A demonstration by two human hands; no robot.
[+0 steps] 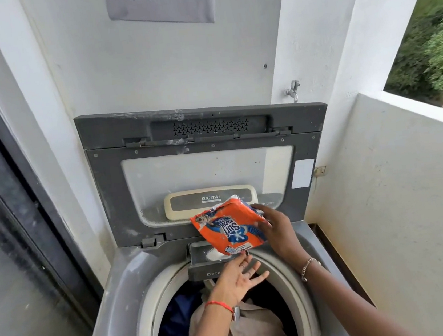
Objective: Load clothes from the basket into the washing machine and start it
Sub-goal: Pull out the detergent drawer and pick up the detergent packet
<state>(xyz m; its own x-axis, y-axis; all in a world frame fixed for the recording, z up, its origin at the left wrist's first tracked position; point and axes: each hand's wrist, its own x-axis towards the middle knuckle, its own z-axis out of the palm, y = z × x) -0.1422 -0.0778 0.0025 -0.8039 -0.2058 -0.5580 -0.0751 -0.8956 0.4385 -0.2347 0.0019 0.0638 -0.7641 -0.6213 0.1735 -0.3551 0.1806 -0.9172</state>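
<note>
1. Tipping an orange detergent packet (pixel 227 227) mouth-down, the right hand (pixel 270 226) clamps fingers and thumb on the packet's right edge, above the pulled-out detergent drawer (pixel 200 257), where white powder lies.
2. The left hand (pixel 238 277) hovers palm-up just beside the drawer's near front, fingers straight and slightly apart, holding nothing.
3. 2 garments, a beige cloth (pixel 251 329) and a dark blue cloth (pixel 175 321), lie inside the washing machine (pixel 122 277).
4. Its lid (pixel 112 198) stands raised at the far side.
</note>
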